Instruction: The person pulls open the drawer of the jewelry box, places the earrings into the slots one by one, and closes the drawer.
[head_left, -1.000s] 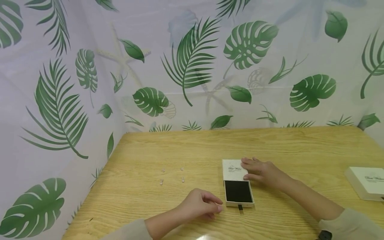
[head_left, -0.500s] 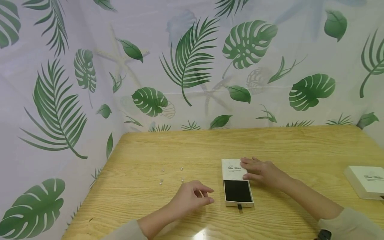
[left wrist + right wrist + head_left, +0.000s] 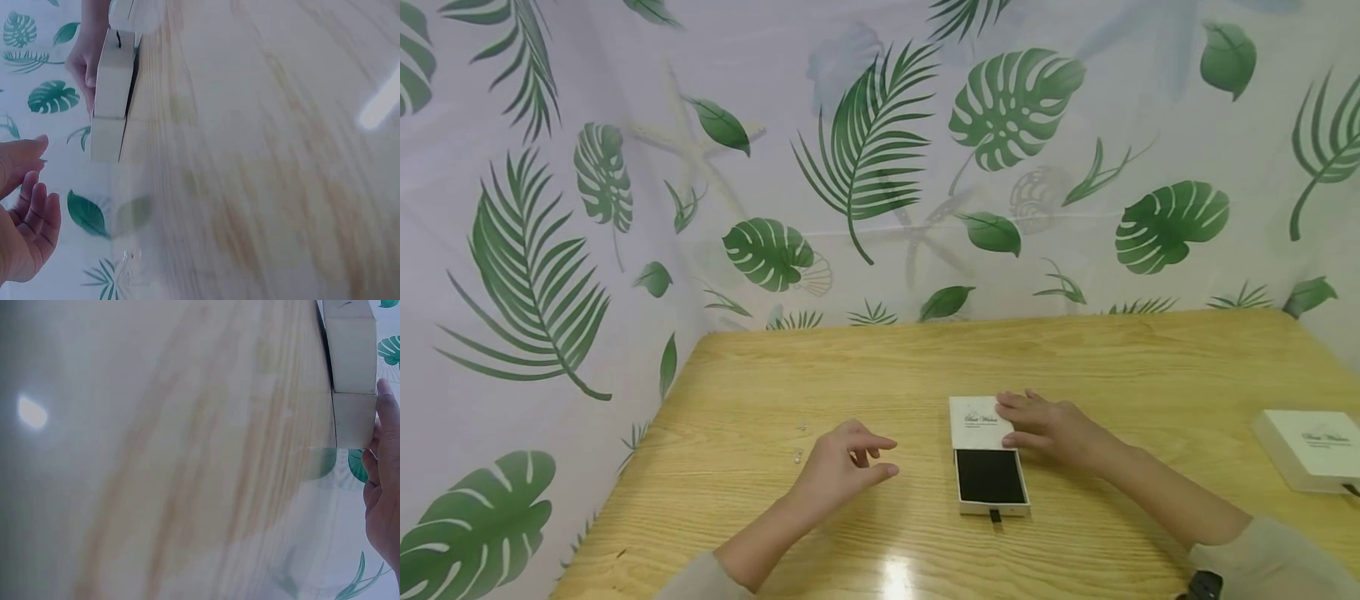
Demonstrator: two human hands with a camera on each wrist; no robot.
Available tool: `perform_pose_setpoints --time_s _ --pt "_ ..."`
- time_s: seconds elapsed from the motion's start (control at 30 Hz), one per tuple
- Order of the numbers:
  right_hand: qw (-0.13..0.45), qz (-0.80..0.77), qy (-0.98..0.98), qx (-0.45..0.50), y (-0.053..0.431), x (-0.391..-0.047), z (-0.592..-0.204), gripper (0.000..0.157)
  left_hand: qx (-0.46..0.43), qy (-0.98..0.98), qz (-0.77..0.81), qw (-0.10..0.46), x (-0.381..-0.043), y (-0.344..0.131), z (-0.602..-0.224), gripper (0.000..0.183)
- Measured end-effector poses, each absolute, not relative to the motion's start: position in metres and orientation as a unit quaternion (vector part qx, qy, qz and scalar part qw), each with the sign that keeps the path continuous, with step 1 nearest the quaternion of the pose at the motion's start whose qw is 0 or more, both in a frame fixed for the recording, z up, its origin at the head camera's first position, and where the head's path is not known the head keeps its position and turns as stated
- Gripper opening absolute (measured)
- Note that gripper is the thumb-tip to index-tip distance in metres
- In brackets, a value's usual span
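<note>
head view, near side first: glare patch on the wood table (image 3: 827,554), left forearm reaching in beside it. next the drawer (image 3: 992,507) of the white box, sticking out of its cover toward the person, black pad (image 3: 991,477) inside, black pull tab (image 3: 996,516) on the front wall. nothing seen lying on the pad.

left hand (image 3: 838,467) is left of the drawer, apart from it. thumb and index stretched toward the box with a gap between the tips, other fingers loosely bent. no grip visible, no piece seen at the tips. left wrist view also has these fingers off the box; height over the wood i can't judge.

small shiny pieces (image 3: 797,457) lie left of that hand: two show, one nearer, one farther. anything behind the hand is hidden.

right hand (image 3: 1048,423) sits at the right edge of the cover (image 3: 976,432), fingertips on it, thumb nearer the drawer. fingers fairly straight, not wrapped round; how hard they press i can't tell.

risks, my read: left hand blocks part of that patch, so a blind sweep could knock a piece away. pieces are tiny and probably slick, so a loose pinch could drop one. a sideways push from the right hand could skew the box.

second white box (image 3: 1311,450) well off to the right. leaf-print sheet (image 3: 1052,275) behind everything.
</note>
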State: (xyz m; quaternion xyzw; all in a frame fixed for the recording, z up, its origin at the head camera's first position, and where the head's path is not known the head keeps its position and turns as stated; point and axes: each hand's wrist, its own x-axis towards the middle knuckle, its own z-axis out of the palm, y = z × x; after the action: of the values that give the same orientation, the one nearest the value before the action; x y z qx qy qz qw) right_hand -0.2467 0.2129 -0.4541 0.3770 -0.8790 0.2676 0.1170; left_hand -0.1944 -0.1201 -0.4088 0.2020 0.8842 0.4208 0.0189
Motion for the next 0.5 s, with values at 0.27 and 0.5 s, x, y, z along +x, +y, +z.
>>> perform_pose_setpoints --time_s 0.27,0.5 --pt "0.106 0.28 -0.876 0.378 0.212 -0.245 -0.452 0.047 0.205 0.913 0.353 -0.015 -0.201 -0.138 -0.411 0.029" --pt "0.102 0.283 -0.876 0.377 0.212 -0.247 -0.454 0.047 0.243 0.937 0.238 -0.083 -0.205 -0.147 -0.415 0.029"
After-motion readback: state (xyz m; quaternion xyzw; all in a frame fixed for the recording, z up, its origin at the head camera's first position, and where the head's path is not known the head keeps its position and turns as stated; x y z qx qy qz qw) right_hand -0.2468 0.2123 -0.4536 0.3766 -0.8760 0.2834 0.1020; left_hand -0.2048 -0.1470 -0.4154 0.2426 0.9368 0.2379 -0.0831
